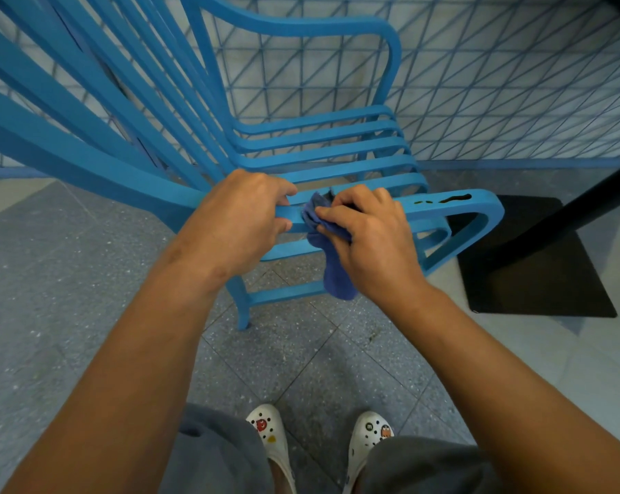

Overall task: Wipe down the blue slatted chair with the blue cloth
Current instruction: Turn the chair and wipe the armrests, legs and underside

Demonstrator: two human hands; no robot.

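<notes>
**Head view: blue slatted chair, near armrest, with cloth and two hands**

Item 1. Blue slatted chair (323, 144). It stands on the floor against a wall covered by a blue wire grid. The seat is made of parallel curved slats; the long back slats fan out toward the upper left of the frame. Two armrests show: the far one arches at the top, the near one (454, 205) runs across the middle of the frame and bends down at its right end. A few dark marks lie on the top face of the near armrest, close to that bend.

Item 2. Blue cloth (333, 272). Darker than the chair, bunched, it is pressed on the near armrest around its middle. A loose tail hangs below the armrest.

Item 3. Left hand (240, 222). The fingers are curled round the near armrest, just left of the cloth, with the thumb under the rail.

Item 4. Right hand (369, 237). The fingers are bent and pinch the bunched cloth against the armrest; the tail of the cloth drops from under the palm.

Item 5. Surroundings. Grey speckled floor tiles (301, 351). A black square base plate (537, 272) with a dark post lies right of the chair. White clogs (269, 433) with small charms and grey shorts show at the bottom edge.
</notes>
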